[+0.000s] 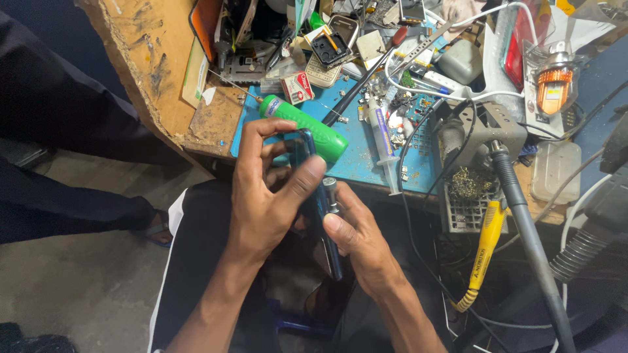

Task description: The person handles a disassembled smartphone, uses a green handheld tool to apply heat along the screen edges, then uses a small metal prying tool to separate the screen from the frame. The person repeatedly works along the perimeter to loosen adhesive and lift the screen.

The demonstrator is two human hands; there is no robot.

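At the far left a person in dark trousers [59, 131] stands on the bare concrete floor [85, 287], a sandalled foot just showing. The worn wooden counter [150, 59] juts out beside them, its edge chipped and scarred.

In front of the counter, over the lap, the left hand [261, 196] has its grip clamped on a dark blue phone [320, 209], thumb pressed across its upper part and fingers curled round the top edge. The phone is held edge-on, its long axis running from the top end near the counter's edge down and slightly right toward the person's body. The right hand [356, 235] steadies it from the other side, its grip closed on the phone's edge together with a small metal cylinder [330, 193] that stands upright between thumb and fingers.

Just beyond the hands, a green tube-shaped tool [307, 124] lies diagonally on a blue work mat [366, 157], with a syringe [383, 144] near it. Farther right the counter is crowded with phone parts and cables; a grey hot-air wand [523, 222] and a yellow-handled iron [487, 242] hang down off the edge.
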